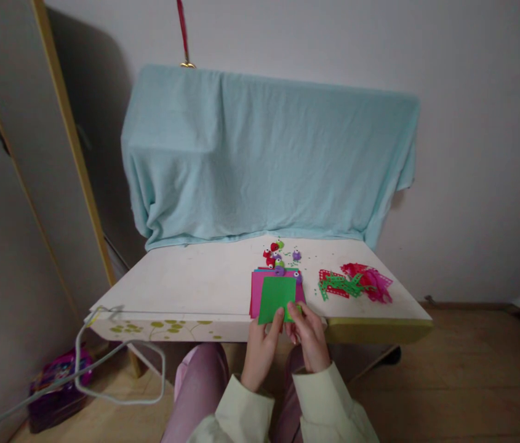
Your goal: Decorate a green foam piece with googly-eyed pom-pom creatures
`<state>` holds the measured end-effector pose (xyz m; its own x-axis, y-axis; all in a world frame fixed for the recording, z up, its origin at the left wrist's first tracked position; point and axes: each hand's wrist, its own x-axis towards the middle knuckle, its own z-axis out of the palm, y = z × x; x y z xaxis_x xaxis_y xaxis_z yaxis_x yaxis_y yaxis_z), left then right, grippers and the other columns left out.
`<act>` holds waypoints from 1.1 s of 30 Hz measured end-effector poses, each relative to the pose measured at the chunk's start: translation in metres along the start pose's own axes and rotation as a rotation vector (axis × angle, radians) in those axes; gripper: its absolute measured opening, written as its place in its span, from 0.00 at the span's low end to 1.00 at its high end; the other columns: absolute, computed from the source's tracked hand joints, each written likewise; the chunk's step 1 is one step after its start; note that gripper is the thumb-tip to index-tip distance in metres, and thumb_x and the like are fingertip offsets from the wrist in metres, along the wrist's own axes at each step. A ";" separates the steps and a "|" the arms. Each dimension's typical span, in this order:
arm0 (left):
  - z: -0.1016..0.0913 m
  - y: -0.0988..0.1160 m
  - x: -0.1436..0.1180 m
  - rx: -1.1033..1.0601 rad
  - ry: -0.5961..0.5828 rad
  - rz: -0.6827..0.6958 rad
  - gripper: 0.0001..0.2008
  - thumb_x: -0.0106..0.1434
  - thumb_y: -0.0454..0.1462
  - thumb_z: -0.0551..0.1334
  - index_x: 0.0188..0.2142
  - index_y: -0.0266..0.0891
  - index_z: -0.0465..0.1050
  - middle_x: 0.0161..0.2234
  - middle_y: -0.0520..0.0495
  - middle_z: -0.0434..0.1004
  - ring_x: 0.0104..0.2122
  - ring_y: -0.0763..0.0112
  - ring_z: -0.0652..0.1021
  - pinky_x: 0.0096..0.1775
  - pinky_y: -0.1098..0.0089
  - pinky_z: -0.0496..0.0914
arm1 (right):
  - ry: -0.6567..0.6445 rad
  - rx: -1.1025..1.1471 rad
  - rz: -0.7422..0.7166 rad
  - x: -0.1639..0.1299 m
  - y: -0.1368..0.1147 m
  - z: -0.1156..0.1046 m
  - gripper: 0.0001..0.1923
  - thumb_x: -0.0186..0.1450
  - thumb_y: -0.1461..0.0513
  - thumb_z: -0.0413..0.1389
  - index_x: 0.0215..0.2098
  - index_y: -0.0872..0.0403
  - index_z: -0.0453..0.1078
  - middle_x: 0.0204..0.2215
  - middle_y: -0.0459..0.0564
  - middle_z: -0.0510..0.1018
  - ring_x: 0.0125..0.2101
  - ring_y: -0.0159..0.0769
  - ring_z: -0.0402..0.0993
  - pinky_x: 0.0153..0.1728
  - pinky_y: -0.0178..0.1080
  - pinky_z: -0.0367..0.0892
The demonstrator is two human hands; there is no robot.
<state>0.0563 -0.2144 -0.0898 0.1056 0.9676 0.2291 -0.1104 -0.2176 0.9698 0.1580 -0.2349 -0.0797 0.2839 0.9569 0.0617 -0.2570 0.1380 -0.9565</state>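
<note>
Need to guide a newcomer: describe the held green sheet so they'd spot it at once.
Find the white table in front of the pale blue cloth. At its near edge, the left hand holds the green sheet. It is broad and green, unlike the magenta sheet behind and narrow green strips rightward.

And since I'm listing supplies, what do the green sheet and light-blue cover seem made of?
Green sheet: matte, probably paper or thin card, perhaps foam; it looks flat and straight-edged. Light-blue cover: dull-finished cloth, judging by its soft drape and wrinkles; the weave is too fine to tell.
</note>
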 end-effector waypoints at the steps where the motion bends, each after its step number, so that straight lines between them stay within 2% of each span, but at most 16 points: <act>1: 0.000 0.000 0.000 -0.006 -0.004 -0.006 0.15 0.61 0.45 0.61 0.28 0.35 0.72 0.25 0.50 0.73 0.28 0.71 0.71 0.34 0.72 0.66 | 0.009 0.000 -0.006 0.000 0.000 0.001 0.16 0.62 0.50 0.58 0.28 0.53 0.62 0.15 0.39 0.63 0.15 0.25 0.54 0.15 0.30 0.47; 8: 0.000 0.001 -0.001 0.008 0.011 -0.013 0.15 0.61 0.45 0.61 0.27 0.34 0.71 0.24 0.50 0.72 0.27 0.71 0.70 0.34 0.72 0.64 | 0.072 -0.001 -0.045 -0.003 -0.003 0.006 0.17 0.61 0.50 0.59 0.28 0.54 0.63 0.14 0.39 0.61 0.15 0.25 0.52 0.15 0.31 0.43; 12: 0.001 0.003 -0.002 -0.035 0.011 -0.028 0.15 0.61 0.46 0.61 0.27 0.34 0.72 0.25 0.50 0.73 0.28 0.70 0.70 0.35 0.72 0.65 | 0.061 0.012 -0.050 -0.004 -0.003 0.007 0.16 0.62 0.51 0.59 0.28 0.54 0.63 0.14 0.39 0.61 0.15 0.25 0.51 0.15 0.31 0.41; 21: 0.004 0.003 -0.002 -0.076 -0.006 -0.037 0.17 0.62 0.47 0.59 0.30 0.33 0.74 0.27 0.47 0.75 0.32 0.67 0.72 0.38 0.70 0.66 | 0.117 0.063 -0.090 -0.005 -0.004 0.013 0.17 0.60 0.52 0.61 0.25 0.54 0.62 0.15 0.38 0.59 0.16 0.24 0.53 0.16 0.30 0.46; 26: 0.005 0.006 -0.003 -0.077 0.002 -0.028 0.18 0.61 0.48 0.59 0.32 0.33 0.74 0.30 0.44 0.76 0.33 0.67 0.73 0.39 0.69 0.67 | 0.108 0.090 -0.038 -0.003 0.001 0.010 0.17 0.60 0.52 0.61 0.26 0.54 0.62 0.14 0.38 0.59 0.15 0.24 0.52 0.15 0.29 0.44; 29: 0.004 0.005 -0.002 -0.074 0.012 -0.043 0.19 0.60 0.50 0.60 0.29 0.34 0.73 0.28 0.45 0.75 0.30 0.67 0.72 0.37 0.70 0.67 | 0.083 0.108 0.016 0.000 0.004 0.006 0.18 0.61 0.49 0.58 0.28 0.54 0.63 0.13 0.39 0.61 0.13 0.24 0.52 0.13 0.30 0.43; 33: 0.001 0.003 -0.002 -0.032 0.015 -0.056 0.19 0.60 0.50 0.61 0.24 0.36 0.69 0.22 0.50 0.70 0.26 0.70 0.70 0.33 0.71 0.64 | 0.103 0.116 0.004 0.002 0.005 -0.001 0.18 0.63 0.48 0.56 0.28 0.54 0.64 0.15 0.41 0.64 0.14 0.26 0.56 0.13 0.30 0.47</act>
<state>0.0571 -0.2170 -0.0867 0.0978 0.9800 0.1730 -0.1364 -0.1590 0.9778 0.1580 -0.2323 -0.0842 0.3745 0.9269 0.0225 -0.3621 0.1686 -0.9168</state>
